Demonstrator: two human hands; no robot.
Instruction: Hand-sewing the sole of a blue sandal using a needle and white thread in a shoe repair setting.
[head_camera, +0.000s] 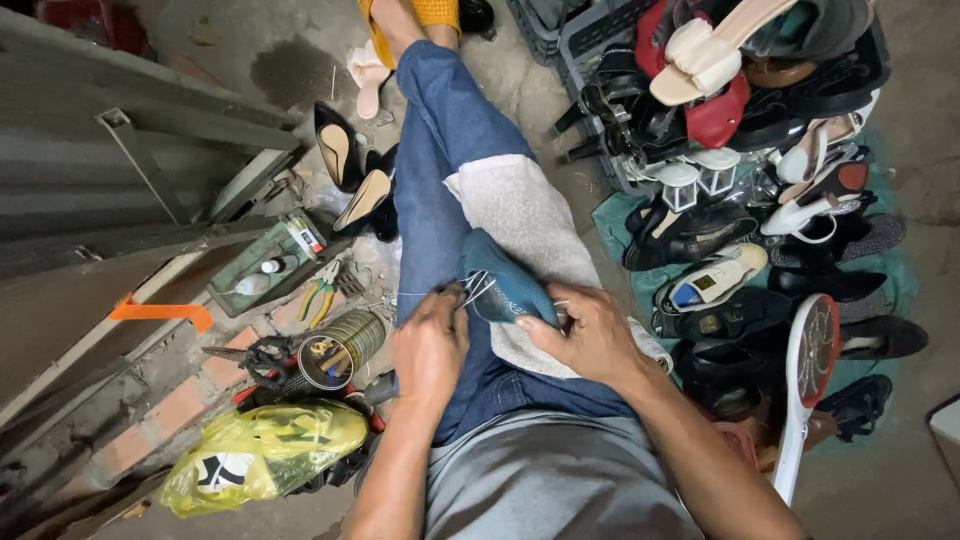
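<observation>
A teal-blue shoe (505, 282) lies on a pale fleecy cloth (520, 215) spread over my jeans-clad lap. My right hand (587, 335) grips the shoe from its right side. My left hand (430, 350) is closed at the shoe's left edge, pinching white thread (478, 287) that runs into the shoe; a fine strand trails off to the left. Whatever tool the left fingers hold is hidden.
A heap of shoes and sandals (740, 180) fills crates and the ground at right. At left lie black high heels (345, 165), pliers (320, 292), a tin can (340, 350), scissors (260, 355), a yellow plastic bag (265, 450) and a grey metal cabinet (120, 190).
</observation>
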